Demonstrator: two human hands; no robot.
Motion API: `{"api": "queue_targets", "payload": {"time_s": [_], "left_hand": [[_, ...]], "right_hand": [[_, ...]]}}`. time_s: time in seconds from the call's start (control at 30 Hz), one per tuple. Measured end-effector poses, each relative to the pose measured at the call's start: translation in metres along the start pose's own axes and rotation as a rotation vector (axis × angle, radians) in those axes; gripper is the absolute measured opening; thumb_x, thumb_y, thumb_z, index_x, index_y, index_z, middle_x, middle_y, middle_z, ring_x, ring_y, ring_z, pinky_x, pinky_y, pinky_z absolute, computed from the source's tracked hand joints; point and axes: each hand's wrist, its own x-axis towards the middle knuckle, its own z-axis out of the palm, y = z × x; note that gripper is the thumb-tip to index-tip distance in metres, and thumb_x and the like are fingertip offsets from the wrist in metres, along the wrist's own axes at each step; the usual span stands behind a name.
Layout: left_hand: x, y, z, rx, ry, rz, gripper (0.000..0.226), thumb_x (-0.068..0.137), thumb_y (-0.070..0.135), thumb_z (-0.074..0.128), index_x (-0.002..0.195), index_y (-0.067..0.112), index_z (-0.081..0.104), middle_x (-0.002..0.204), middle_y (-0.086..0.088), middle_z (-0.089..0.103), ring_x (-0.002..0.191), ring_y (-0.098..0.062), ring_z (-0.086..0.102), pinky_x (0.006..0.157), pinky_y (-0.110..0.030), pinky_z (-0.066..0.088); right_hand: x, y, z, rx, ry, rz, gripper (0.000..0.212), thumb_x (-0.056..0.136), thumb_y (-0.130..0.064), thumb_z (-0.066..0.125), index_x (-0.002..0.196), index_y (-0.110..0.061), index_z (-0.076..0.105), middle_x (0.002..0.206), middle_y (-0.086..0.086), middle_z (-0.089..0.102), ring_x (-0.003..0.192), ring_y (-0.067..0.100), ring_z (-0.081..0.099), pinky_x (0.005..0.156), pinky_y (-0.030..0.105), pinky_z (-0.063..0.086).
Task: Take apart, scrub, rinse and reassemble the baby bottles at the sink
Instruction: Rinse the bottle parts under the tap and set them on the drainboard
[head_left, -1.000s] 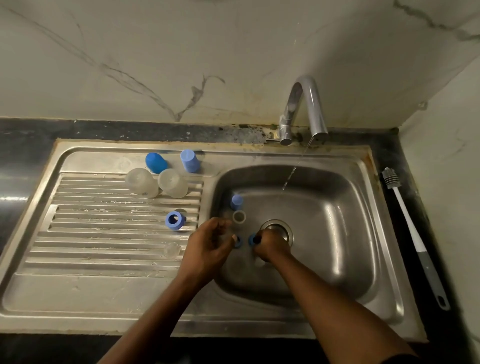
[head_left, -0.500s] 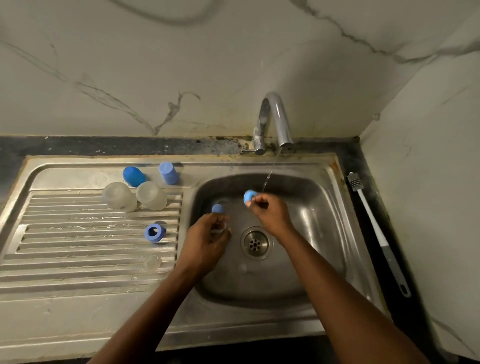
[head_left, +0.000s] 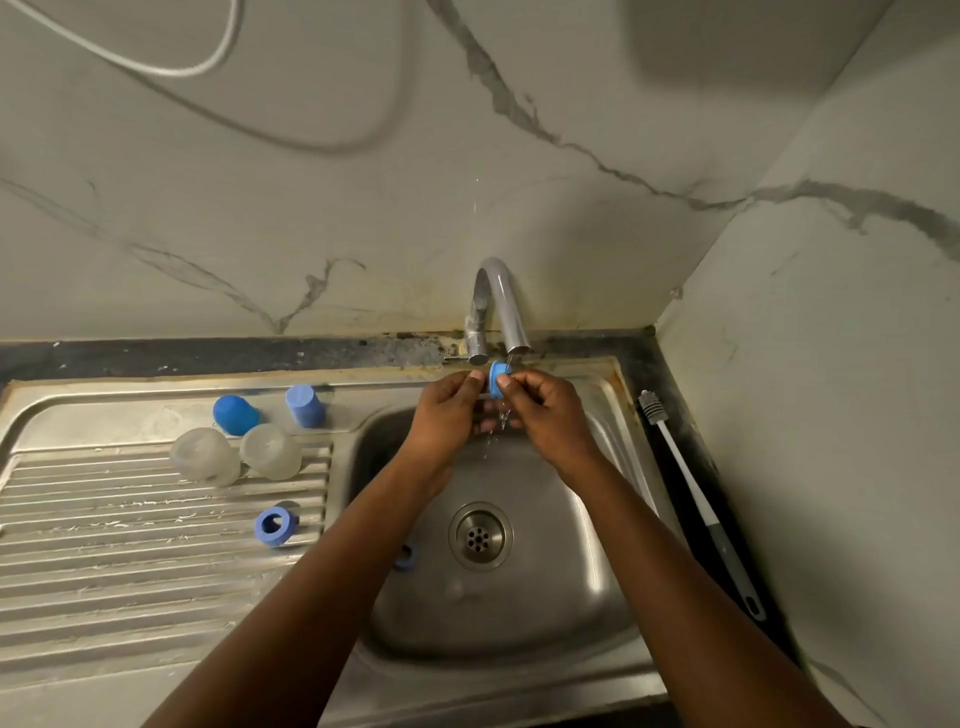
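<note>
Both hands are raised under the tap, where a thin stream of water runs. My left hand and my right hand pinch a small blue bottle ring between their fingertips, right below the spout. On the drainboard lie two clear bottle bodies, a blue cap, a second blue cap and a blue screw ring. Another blue part lies in the basin, half hidden by my left forearm.
The steel basin has a drain strainer at its middle. A long bottle brush with a white and grey handle lies on the dark counter right of the sink. Marble walls close in behind and on the right.
Both hands rose from the basin floor to the tap. The right hand carried the blue ring up, and the left hand joined it on the ring under the stream.
</note>
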Motion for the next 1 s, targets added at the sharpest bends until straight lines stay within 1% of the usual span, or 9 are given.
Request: {"api": "queue_targets", "payload": {"time_s": [0.07, 0.17, 0.2, 0.33, 0.4, 0.57, 0.7, 0.87, 1.0], "left_hand": [[0.005, 0.003, 0.004, -0.097, -0.007, -0.067, 0.029, 0.112, 0.029, 0.052, 0.118, 0.012, 0.074, 0.1, -0.01, 0.08, 0.085, -0.017, 0.075, 0.077, -0.03, 0.062], [0.01, 0.002, 0.006, -0.125, -0.015, -0.057, 0.025, 0.108, 0.03, 0.06, 0.117, 0.012, 0.076, 0.101, -0.012, 0.079, 0.085, -0.018, 0.073, 0.076, -0.03, 0.06], [0.012, 0.002, 0.008, -0.128, -0.011, -0.058, 0.025, 0.107, 0.03, 0.063, 0.116, 0.011, 0.076, 0.1, -0.013, 0.078, 0.085, -0.02, 0.073, 0.076, -0.03, 0.06], [0.017, 0.004, 0.012, -0.177, 0.004, -0.103, 0.027, 0.104, 0.027, 0.067, 0.113, 0.004, 0.076, 0.092, -0.017, 0.071, 0.075, -0.02, 0.068, 0.075, -0.03, 0.061], [0.018, 0.005, 0.011, -0.211, 0.003, -0.121, 0.027, 0.103, 0.026, 0.069, 0.111, 0.002, 0.076, 0.083, -0.014, 0.069, 0.069, -0.016, 0.067, 0.073, -0.028, 0.063], [0.022, 0.008, 0.003, -0.338, 0.008, -0.162, 0.031, 0.1, 0.026, 0.072, 0.115, -0.001, 0.075, 0.089, -0.017, 0.075, 0.074, -0.018, 0.073, 0.078, -0.031, 0.066], [0.021, 0.011, 0.002, -0.357, -0.003, -0.179, 0.035, 0.098, 0.029, 0.073, 0.112, -0.003, 0.075, 0.091, -0.021, 0.077, 0.076, -0.023, 0.077, 0.068, -0.028, 0.064], [0.023, 0.015, 0.009, -0.399, 0.033, -0.214, 0.03, 0.104, 0.031, 0.065, 0.109, 0.003, 0.075, 0.089, -0.016, 0.077, 0.063, -0.012, 0.069, 0.058, -0.024, 0.061], [0.02, 0.011, 0.015, -0.468, 0.026, -0.281, 0.033, 0.107, 0.032, 0.061, 0.119, 0.002, 0.071, 0.086, -0.013, 0.075, 0.064, -0.012, 0.069, 0.059, -0.024, 0.061]], "right_hand": [[-0.001, -0.005, -0.002, 0.02, 0.005, 0.006, 0.02, 0.102, -0.037, 0.07, 0.1, -0.02, 0.08, 0.09, 0.003, 0.08, 0.087, 0.027, 0.078, 0.072, 0.044, 0.064], [0.001, -0.012, -0.003, 0.08, 0.063, 0.03, 0.022, 0.099, -0.04, 0.073, 0.1, -0.019, 0.078, 0.091, 0.0, 0.079, 0.083, 0.019, 0.078, 0.064, 0.026, 0.058], [0.002, -0.014, -0.003, 0.094, 0.083, 0.057, 0.024, 0.098, -0.043, 0.075, 0.102, -0.019, 0.076, 0.092, -0.001, 0.079, 0.082, 0.017, 0.079, 0.063, 0.025, 0.058], [0.004, -0.016, -0.003, 0.158, 0.059, 0.139, 0.032, 0.098, -0.045, 0.073, 0.119, -0.021, 0.07, 0.106, 0.003, 0.078, 0.084, 0.019, 0.08, 0.073, 0.037, 0.066], [0.004, -0.017, -0.004, 0.12, 0.041, 0.105, 0.027, 0.103, -0.04, 0.068, 0.124, -0.023, 0.071, 0.106, 0.003, 0.078, 0.085, 0.021, 0.08, 0.071, 0.037, 0.066], [0.004, -0.02, -0.009, 0.207, -0.004, 0.061, 0.016, 0.102, -0.021, 0.07, 0.117, -0.02, 0.075, 0.101, 0.005, 0.08, 0.086, 0.02, 0.078, 0.075, 0.032, 0.063], [0.005, -0.021, -0.015, 0.169, -0.012, -0.002, 0.014, 0.095, -0.028, 0.08, 0.109, -0.026, 0.078, 0.101, -0.001, 0.081, 0.093, 0.018, 0.079, 0.082, 0.036, 0.066], [0.005, -0.02, -0.013, 0.284, 0.048, 0.062, 0.012, 0.091, -0.027, 0.084, 0.103, -0.025, 0.082, 0.09, 0.002, 0.08, 0.076, 0.013, 0.072, 0.07, 0.026, 0.058], [0.008, -0.02, -0.006, 0.369, 0.109, 0.133, 0.006, 0.093, -0.019, 0.079, 0.096, -0.023, 0.083, 0.083, 0.002, 0.076, 0.066, 0.007, 0.062, 0.062, 0.023, 0.052]]}}
